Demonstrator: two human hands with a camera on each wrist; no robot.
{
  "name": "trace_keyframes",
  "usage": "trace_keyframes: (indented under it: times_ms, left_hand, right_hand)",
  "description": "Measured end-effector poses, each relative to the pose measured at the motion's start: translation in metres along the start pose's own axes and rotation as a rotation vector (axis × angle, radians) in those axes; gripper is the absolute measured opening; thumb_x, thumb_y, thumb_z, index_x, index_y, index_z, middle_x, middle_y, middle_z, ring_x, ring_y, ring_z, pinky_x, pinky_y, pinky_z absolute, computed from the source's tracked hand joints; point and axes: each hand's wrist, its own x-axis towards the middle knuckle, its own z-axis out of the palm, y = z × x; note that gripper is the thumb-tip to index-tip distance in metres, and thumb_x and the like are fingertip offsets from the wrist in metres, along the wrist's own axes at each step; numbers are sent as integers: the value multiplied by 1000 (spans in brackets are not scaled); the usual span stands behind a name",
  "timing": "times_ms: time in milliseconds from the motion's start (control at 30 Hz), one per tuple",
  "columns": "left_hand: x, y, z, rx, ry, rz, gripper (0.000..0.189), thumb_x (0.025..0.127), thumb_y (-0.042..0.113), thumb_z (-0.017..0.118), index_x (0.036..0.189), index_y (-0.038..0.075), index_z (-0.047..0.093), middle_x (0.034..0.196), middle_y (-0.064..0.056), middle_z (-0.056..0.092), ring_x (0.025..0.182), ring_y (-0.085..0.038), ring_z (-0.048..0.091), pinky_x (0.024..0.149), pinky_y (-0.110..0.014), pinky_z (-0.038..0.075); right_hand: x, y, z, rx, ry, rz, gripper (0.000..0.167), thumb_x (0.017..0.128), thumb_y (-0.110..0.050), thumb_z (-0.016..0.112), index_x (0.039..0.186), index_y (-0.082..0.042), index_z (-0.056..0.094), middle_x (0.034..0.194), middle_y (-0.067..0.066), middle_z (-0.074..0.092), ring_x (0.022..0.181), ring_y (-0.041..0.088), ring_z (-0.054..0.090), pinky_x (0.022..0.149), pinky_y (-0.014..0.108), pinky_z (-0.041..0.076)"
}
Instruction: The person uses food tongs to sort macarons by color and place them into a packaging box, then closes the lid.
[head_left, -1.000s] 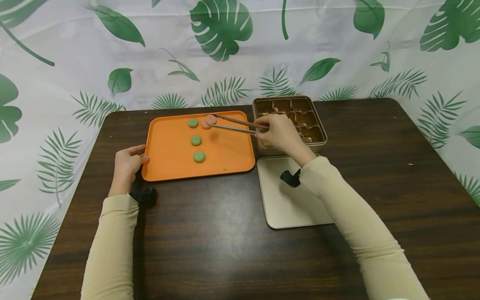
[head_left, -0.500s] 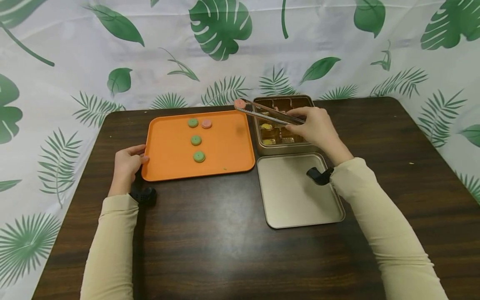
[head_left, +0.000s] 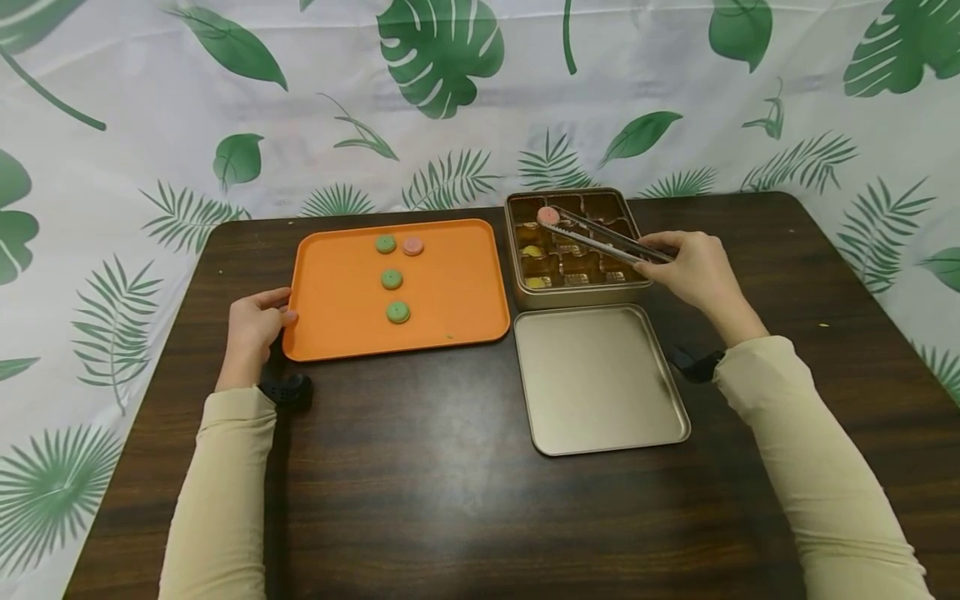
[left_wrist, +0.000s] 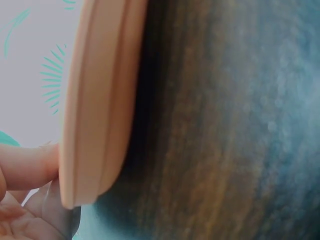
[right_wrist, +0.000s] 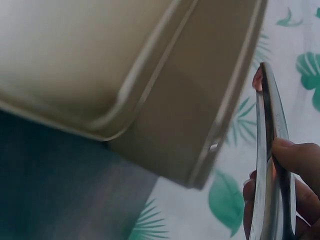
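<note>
My right hand [head_left: 696, 267] grips metal tongs [head_left: 600, 237], whose tips hold a pink macaron [head_left: 548, 217] over the divided tin box [head_left: 581, 297]. In the right wrist view, thumb and fingers press the two arms of the tongs [right_wrist: 272, 190], and the macaron [right_wrist: 257, 80] shows at their far end. My left hand [head_left: 253, 325] pinches the left edge of the orange tray [head_left: 337, 325]. Its thumb touches the rim [left_wrist: 90, 150] in the left wrist view. On the tray lie several green macarons [head_left: 392, 279] and one pink macaron [head_left: 412, 245].
Yellow pieces [head_left: 532, 252] sit in left compartments of the box's brown insert. A square metal lid [head_left: 600, 379] lies in front of the box. All stand on a dark wooden table [head_left: 420, 467], with a leaf-print cloth [head_left: 300, 100] behind.
The tongs have lifted one pink macaron off the tray and carried it rightward over the tin box. My left hand has stayed at the tray's edge.
</note>
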Motion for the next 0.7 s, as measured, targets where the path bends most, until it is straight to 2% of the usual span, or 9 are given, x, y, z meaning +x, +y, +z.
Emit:
trace_keyframes:
  times_ms: [100, 200, 300, 400, 467, 533, 700]
  left_hand:
    - [0, 0, 1, -9, -2, -2, 52, 94, -2, 47, 145, 5, 38, 149, -14, 41, 134, -26, 43, 107, -32, 44]
    - [0, 0, 1, -15, -1, -2, 52, 94, -2, 47, 145, 4, 38, 149, -14, 41, 134, -27, 43, 108, -35, 42]
    - [0, 0, 1, -8, 2, -2, 52, 94, -1, 47, 145, 5, 39, 149, -15, 42, 133, -26, 44, 102, -27, 47]
    - [0, 0, 0, -1, 5, 1, 51, 94, -1, 48, 144, 5, 40, 147, -17, 43, 132, -25, 45, 88, -13, 49]
    - [0, -1, 0, -2, 5, 2, 51, 94, -1, 48, 144, 5, 40, 147, -18, 43, 131, -25, 45, 83, -9, 49]
    - [0, -1, 0, -3, 5, 1, 51, 94, -1, 48, 144, 5, 41, 146, -18, 44, 131, -25, 46, 84, -10, 49]
    - [0, -1, 0, -3, 6, 3, 51, 94, -1, 49, 144, 5, 41, 146, -17, 44, 131, -24, 46, 92, -15, 49]
  right_hand:
    - [-2, 8, 2, -4, -3, 8, 40, 87, -20, 68, 123, -2, 63, 110, 28, 65, 70, 28, 54, 56, 31, 38]
    - [-4, 13, 3, -11, -3, 7, 40, 87, -20, 68, 122, -2, 64, 112, 28, 65, 76, 31, 57, 58, 31, 39]
    - [-5, 17, 3, -15, -2, 6, 41, 86, -21, 68, 122, -2, 64, 110, 29, 65, 77, 32, 58, 58, 31, 40]
    - [-6, 21, 2, -20, 0, 7, 41, 86, -21, 69, 121, -1, 64, 108, 29, 66, 69, 29, 55, 56, 31, 38]
    - [-7, 24, 1, -26, 0, 10, 41, 86, -21, 69, 121, -1, 64, 107, 30, 66, 62, 26, 50, 55, 31, 36]
    - [-9, 26, 0, -35, -1, 11, 41, 86, -22, 70, 121, 0, 64, 108, 30, 66, 58, 24, 45, 55, 32, 34]
    - [-12, 31, -2, -48, -6, 12, 40, 86, -21, 69, 119, 0, 65, 107, 30, 66, 65, 26, 50, 56, 31, 36]
